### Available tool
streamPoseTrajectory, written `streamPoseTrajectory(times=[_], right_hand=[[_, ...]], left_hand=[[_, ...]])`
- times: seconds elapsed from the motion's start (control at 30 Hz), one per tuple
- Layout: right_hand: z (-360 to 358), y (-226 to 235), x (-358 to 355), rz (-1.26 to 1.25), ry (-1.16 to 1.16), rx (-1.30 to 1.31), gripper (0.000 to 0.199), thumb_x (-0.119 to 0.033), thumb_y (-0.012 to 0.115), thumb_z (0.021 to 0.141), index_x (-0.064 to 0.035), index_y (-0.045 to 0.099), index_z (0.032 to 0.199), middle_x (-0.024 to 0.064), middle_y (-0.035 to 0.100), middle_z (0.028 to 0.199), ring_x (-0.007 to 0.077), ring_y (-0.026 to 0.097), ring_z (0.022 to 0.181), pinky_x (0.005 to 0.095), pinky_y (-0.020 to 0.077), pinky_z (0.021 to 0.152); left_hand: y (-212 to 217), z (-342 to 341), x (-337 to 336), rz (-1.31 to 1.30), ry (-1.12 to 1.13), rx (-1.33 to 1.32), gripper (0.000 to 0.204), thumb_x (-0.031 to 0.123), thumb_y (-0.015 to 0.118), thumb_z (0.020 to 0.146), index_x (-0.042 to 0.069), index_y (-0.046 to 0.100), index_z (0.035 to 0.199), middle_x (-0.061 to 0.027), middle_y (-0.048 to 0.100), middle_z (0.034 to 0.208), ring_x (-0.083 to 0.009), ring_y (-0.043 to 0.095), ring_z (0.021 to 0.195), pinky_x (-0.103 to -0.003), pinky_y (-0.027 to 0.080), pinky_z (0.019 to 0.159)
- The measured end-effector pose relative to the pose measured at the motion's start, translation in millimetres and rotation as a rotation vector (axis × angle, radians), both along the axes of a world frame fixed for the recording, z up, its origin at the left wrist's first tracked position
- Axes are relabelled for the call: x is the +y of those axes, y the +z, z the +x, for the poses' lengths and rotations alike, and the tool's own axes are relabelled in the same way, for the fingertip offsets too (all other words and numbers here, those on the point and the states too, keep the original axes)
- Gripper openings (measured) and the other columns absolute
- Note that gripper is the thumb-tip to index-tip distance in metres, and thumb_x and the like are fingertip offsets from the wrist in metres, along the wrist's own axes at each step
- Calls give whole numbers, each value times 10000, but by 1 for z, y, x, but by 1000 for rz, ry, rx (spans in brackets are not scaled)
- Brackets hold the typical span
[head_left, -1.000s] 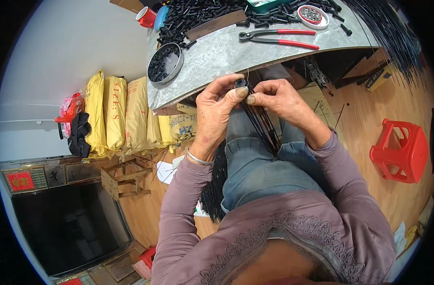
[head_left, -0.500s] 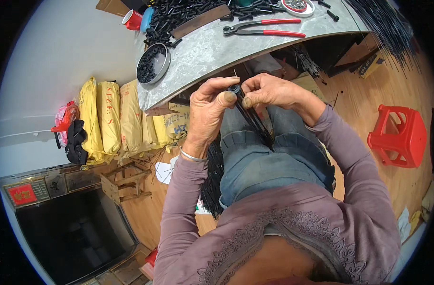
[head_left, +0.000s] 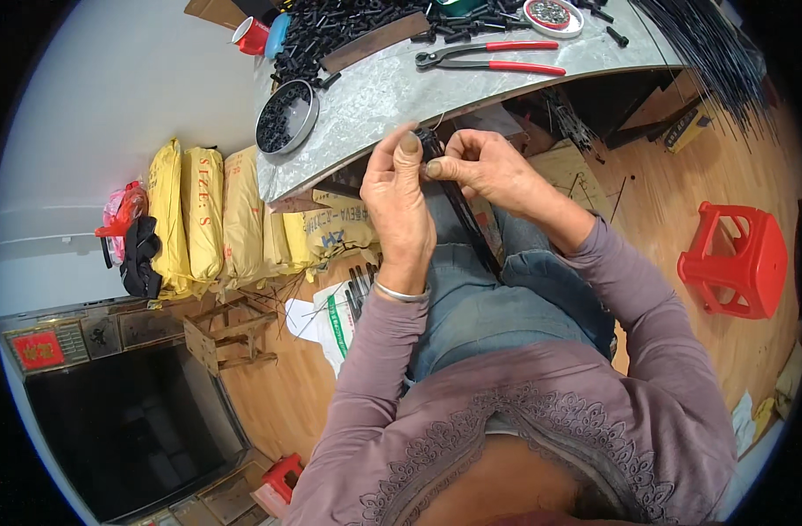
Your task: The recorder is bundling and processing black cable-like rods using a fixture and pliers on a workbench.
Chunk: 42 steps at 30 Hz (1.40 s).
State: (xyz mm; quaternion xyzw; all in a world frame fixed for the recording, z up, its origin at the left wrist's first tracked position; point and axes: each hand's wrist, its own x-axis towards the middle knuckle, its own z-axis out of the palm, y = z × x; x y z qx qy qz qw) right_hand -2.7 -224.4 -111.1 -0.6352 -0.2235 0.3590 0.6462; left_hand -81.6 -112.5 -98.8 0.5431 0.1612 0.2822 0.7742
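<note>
Left hand [head_left: 399, 206] & right hand [head_left: 481, 167] meet at upper centre of frame, just below the edge of the grey metal-topped worktable [head_left: 392, 88]. Both pinch the top end of a thin bundle of long black rods [head_left: 460, 206], which runs from the fingertips down & right across the lap onto blue jeans. Left fingers curled, thumb and forefinger closed at the bundle tip; right fingers also closed on it, thumb pressing in from the right. Hands touch each other at the tips.

Vs 0.5 s ago: hands in the same pinch on the same bundle, grip looks unchanged; they sit slightly lower & more central in frame, table a bit further toward the top, so mostly a head shift. Left thumb looks more upright now.

On the table, top of frame: red-handled pliers [head_left: 493, 60] lying flat, a heap of small black plastic parts [head_left: 331, 26], a round metal tin of black pieces [head_left: 285, 116] near the table's left edge. Left of frame: yellow sacks [head_left: 199, 219] stood in a row against the wall. Right of frame: red plastic stool [head_left: 734, 259] on wood floor, well apart from the hands.
</note>
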Motion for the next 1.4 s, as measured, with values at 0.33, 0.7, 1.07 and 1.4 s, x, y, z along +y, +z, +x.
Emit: streamPoseTrajectory(times=[0.33,0.7,1.07,1.4], right_hand=[[-21,-4,12,34,-260,-323,305,-251,688,809,15,553,746,95,569,635,125,509,607,324,450,574],[-20,10,-5,126,-149,-421,218,-210,661,886,2,612,886,-8,578,766,49,506,704,223,432,607],[-27,7,-2,186,60,-228,236,-197,607,934,-19,560,787,-27,511,656,45,469,601,218,392,530],[-36,18,-5,160,97,-292,220,-144,596,934,-20,527,765,-29,483,641,41,428,593,224,364,509]], left_hand=[[8,-1,-9,806,251,129,224,116,694,846,-8,633,1022,-98,650,848,-154,618,724,-274,491,609],[36,-31,5,588,86,137,180,106,641,899,-21,627,1025,-45,634,896,-96,568,832,-233,463,746],[44,-46,19,629,-125,142,225,215,650,909,9,600,984,-3,575,844,-76,503,776,-213,426,687],[37,-46,27,520,-264,117,237,255,627,927,37,538,951,27,493,818,-55,416,738,-195,366,641]])
